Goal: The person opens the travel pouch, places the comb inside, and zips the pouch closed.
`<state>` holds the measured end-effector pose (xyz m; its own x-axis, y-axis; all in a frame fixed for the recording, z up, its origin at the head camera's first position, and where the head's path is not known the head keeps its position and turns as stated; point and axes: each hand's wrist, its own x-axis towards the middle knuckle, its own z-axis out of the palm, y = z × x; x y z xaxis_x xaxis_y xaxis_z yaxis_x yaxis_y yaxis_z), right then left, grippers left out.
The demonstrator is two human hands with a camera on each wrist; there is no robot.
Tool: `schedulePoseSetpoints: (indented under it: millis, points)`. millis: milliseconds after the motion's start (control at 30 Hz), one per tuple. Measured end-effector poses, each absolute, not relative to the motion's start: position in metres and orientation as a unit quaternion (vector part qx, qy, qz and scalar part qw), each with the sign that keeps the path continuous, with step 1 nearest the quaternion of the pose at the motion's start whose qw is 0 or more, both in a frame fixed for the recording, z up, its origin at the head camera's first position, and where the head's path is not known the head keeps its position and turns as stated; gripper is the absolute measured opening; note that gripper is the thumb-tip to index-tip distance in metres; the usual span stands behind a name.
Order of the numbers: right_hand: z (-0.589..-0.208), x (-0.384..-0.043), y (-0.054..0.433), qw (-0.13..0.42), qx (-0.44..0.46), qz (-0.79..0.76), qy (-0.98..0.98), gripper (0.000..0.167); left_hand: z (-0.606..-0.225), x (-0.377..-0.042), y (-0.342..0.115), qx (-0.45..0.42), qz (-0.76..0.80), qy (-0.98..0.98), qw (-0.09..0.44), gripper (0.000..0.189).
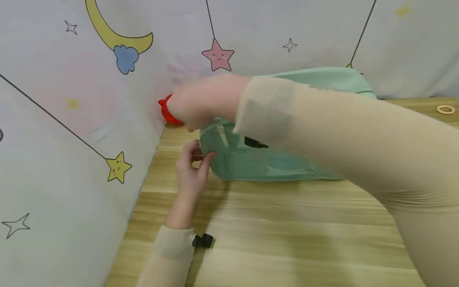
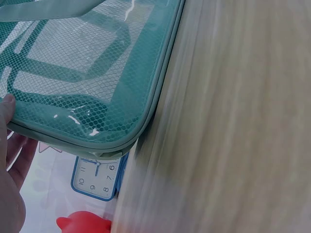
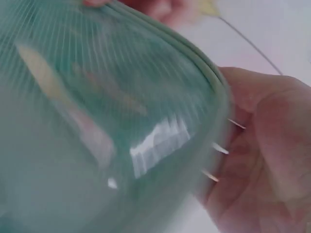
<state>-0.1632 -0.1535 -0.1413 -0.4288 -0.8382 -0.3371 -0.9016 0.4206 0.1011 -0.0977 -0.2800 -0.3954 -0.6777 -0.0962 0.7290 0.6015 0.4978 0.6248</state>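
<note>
A mint-green see-through zip bag with a mesh panel and a rounded rim stands on the wooden table. My left hand pinches its left side edge. In the left wrist view the thumb of the left hand lies on the mesh face and the fingers are below the rim. My right hand, blurred, is bent over the bag's upper left corner. The right wrist view shows the right hand's palm beside the rim; its fingertips are hidden behind the bag.
Beyond the right hand a red toy with pointed ears sits by the wall cloth. A blue-framed clock shows in the left wrist view beyond the bag. A wooden ring lies at the far right. Printed cloth borders the table at left and back.
</note>
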Motion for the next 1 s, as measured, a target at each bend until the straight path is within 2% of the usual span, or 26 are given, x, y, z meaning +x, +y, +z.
schedulePoseSetpoints:
  millis: [167, 267, 533, 633, 733, 900, 1000]
  points:
    - [-0.133, -0.161, -0.091, 0.040, -0.522, -0.026, 0.852, 0.023, -0.394, -0.090, -0.291, -0.152, -0.473, -0.787, 0.367, 0.039]
    - [-0.138, -0.157, -0.045, -0.016, -0.515, -0.104, 0.850, 0.021, -0.394, -0.086, -0.296, -0.143, -0.472, -0.792, 0.361, 0.039]
    - [-0.167, -0.142, 0.034, -0.122, -0.497, -0.170, 0.842, 0.011, -0.396, -0.077, -0.302, -0.133, -0.483, -0.787, 0.359, 0.036]
    - [-0.174, -0.139, 0.054, -0.148, -0.482, -0.171, 0.847, 0.010, -0.397, -0.078, -0.300, -0.135, -0.485, -0.786, 0.358, 0.037]
    - [-0.179, -0.135, 0.075, -0.145, -0.461, -0.172, 0.858, 0.014, -0.398, -0.078, -0.299, -0.129, -0.489, -0.786, 0.356, 0.038]
    - [-0.191, -0.128, 0.119, -0.160, -0.430, -0.197, 0.866, 0.026, -0.397, -0.075, -0.300, -0.117, -0.495, -0.787, 0.350, 0.037]
    - [-0.210, -0.122, 0.154, -0.178, -0.356, -0.238, 0.886, 0.026, -0.394, -0.074, -0.301, -0.122, -0.501, -0.785, 0.344, 0.037]
